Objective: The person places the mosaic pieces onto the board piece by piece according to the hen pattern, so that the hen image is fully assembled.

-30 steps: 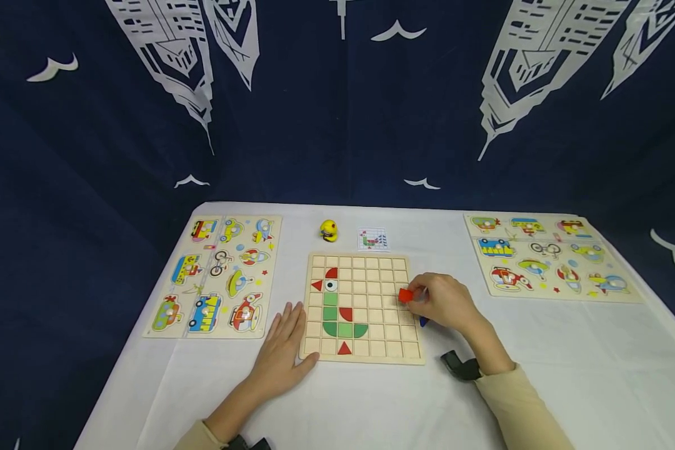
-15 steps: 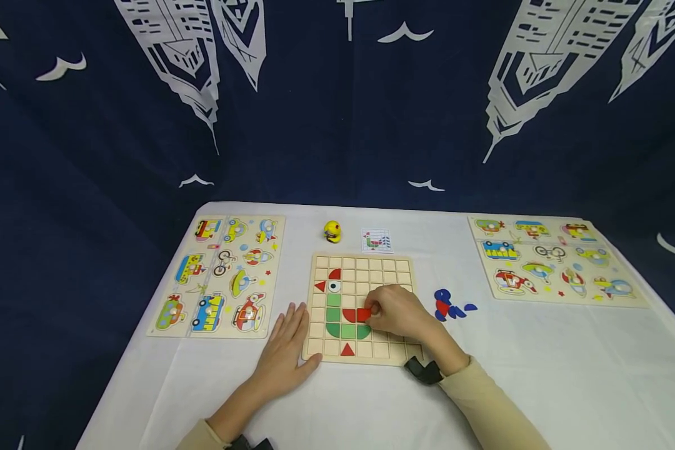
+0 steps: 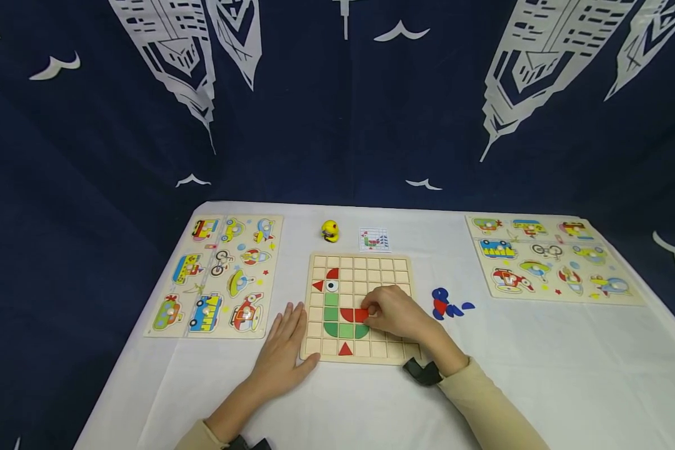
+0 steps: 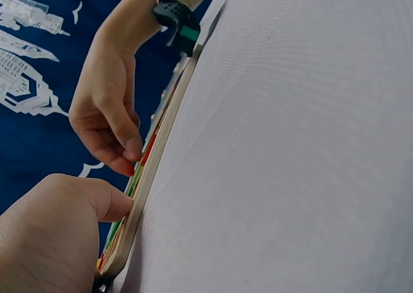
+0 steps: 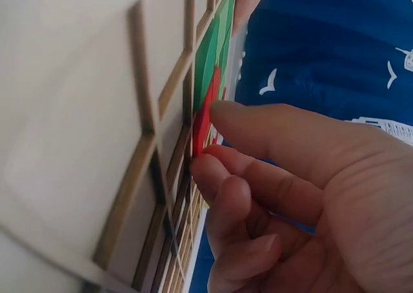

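A wooden grid board lies in front of me, bearing green, red and eye-patterned tiles in a bird-like figure. My right hand pinches a red square tile between thumb and fingers. That tile sits over a cell beside a red quarter-round tile and above a green rounded tile. In the right wrist view the red tile stands slightly tilted at its cell, fingertips on its edges. My left hand lies flat with fingers spread along the board's left edge, its thumb touching the rim.
Right of the board lies a small heap of blue and red pieces. Behind it are a printed pattern card and a yellow duck figure. Vehicle puzzle boards stand left and right.
My right hand has carried the red square tile leftward from the board's right edge to the cell by the red quarter-round tile, uncovering the blue and red heap. My left hand has stayed put.
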Demonstrator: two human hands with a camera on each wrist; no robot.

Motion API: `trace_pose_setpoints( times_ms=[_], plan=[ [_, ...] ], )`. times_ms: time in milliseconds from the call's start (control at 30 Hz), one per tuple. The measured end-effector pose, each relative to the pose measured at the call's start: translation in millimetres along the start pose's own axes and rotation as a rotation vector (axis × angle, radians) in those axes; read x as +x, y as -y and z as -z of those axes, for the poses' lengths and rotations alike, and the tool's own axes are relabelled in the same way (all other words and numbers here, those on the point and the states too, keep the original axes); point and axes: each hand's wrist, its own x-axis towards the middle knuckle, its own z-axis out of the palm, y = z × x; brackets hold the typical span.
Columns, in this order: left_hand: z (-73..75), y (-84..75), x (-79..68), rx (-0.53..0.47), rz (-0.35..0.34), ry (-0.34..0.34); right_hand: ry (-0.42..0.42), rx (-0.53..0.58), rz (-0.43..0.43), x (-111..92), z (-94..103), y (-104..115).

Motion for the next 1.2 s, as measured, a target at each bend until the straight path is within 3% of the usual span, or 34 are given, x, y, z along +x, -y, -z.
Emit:
trace_pose_setpoints(
  times_ms=[300, 567, 733, 1067, 1200],
  plan=[
    [-1.2, -0.9, 0.0, -0.007, 0.004, -0.002, -0.046, 0.043, -0.029, -19.6, 14.7, -12.9],
    [0.4, -0.8, 0.0, -0.004, 0.002, -0.008, -0.171, -0.019, -0.186, -58.6, 40.3, -56.5],
    [1.0, -0.1, -0.1, -0.001, -0.003, -0.014, -0.188, -0.061, -0.316, -76.4, 47.8, -79.9],
    [1.0, -1.1, -0.4, -0.009, 0.007, 0.0, -0.166, -0.08, -0.386, -78.1, 45.3, -90.6],
    [0.7, -0.8, -0.5, -0.007, 0.009, 0.0, -0.176, -0.118, -0.377, -75.5, 43.7, -89.4]
  ],
)
